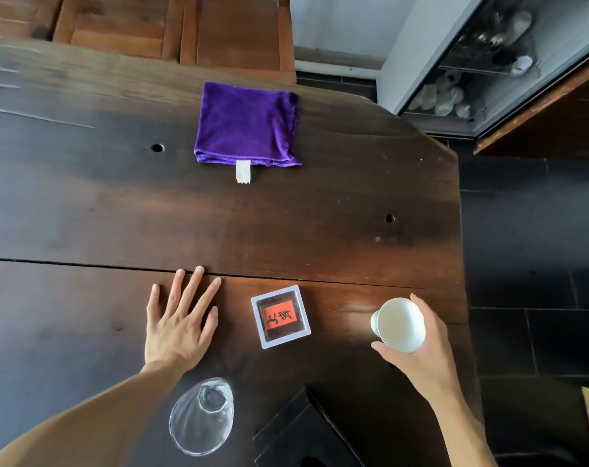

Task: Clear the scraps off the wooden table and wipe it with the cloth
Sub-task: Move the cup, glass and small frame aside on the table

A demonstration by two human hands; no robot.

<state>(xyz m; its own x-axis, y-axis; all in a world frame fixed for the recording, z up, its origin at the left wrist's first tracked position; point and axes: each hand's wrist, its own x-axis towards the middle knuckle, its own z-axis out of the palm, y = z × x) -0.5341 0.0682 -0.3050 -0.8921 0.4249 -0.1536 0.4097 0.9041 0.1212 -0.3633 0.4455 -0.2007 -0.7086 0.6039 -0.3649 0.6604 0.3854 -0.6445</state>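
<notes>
A folded purple cloth [247, 124] with a white tag lies at the far middle of the dark wooden table [84, 203]. My left hand [178, 321] rests flat on the table near the front, fingers spread, holding nothing. My right hand [421, 348] grips a white cup [399, 323] near the table's right edge. Between the hands lies a small square white-framed packet with an orange label [280, 316]. A tiny pale speck [377, 239] sits on the wood near a hole.
A clear glass [202, 417] stands by my left forearm. A black box [306, 433] sits at the front edge. Wooden chairs [172, 25] stand behind the table. The right side drops to dark floor tiles [529, 298]. A glass cabinet [488, 62] is far right.
</notes>
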